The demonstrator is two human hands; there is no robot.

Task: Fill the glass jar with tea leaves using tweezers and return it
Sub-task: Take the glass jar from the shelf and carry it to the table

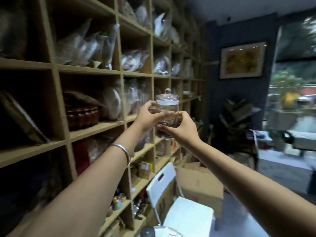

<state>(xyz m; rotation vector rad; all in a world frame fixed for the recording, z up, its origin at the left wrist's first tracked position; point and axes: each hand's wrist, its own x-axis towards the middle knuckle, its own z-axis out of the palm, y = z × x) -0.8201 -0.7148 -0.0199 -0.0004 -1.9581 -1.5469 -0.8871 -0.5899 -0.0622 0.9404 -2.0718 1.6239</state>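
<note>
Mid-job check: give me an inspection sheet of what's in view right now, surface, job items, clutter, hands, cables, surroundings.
Surface: wooden shelf unit with open compartments; no worktop clearly in view.
Job's things: glass jar, lid on, dark tea leaves in its lower part, held up in front of the shelves; tweezers not seen.
Clutter: plastic bags in the upper compartments, dark basket, cardboard boxes, white folding chair.
Hands: left hand and right hand both grip the jar, fingers curled round it; bracelet on the left wrist.
Cables: nothing seen.
Surroundings: framed picture on a dark wall, blurred window at right.
</note>
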